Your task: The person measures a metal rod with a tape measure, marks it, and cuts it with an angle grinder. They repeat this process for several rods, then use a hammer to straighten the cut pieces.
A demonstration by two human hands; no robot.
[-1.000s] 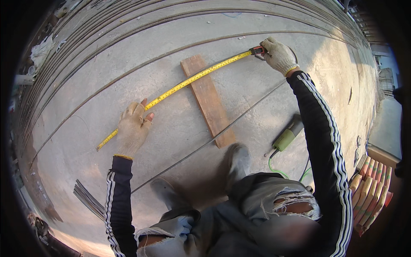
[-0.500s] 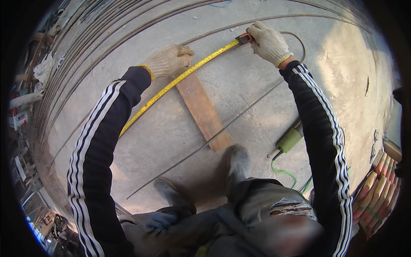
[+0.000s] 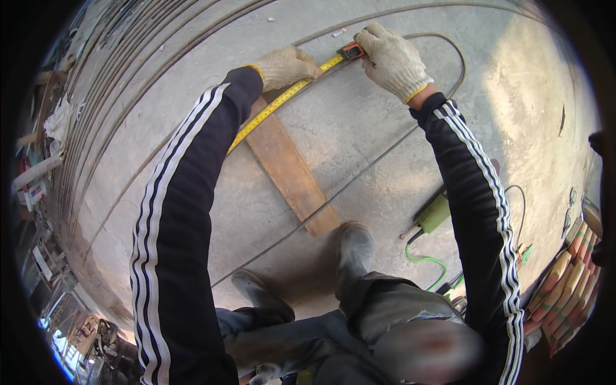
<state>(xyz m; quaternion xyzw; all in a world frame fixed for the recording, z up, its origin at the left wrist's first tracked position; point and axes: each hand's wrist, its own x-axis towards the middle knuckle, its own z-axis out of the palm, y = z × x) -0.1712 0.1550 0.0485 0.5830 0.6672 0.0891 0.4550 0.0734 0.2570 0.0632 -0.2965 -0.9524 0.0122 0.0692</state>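
Yellow tape blade [image 3: 273,110] slants up across a wooden board [image 3: 289,170]; left hand [image 3: 285,67] curls at it, pinching or just touching, can't tell; then the orange-and-black tape case [image 3: 351,51], its right end in the closed right hand [image 3: 393,61].
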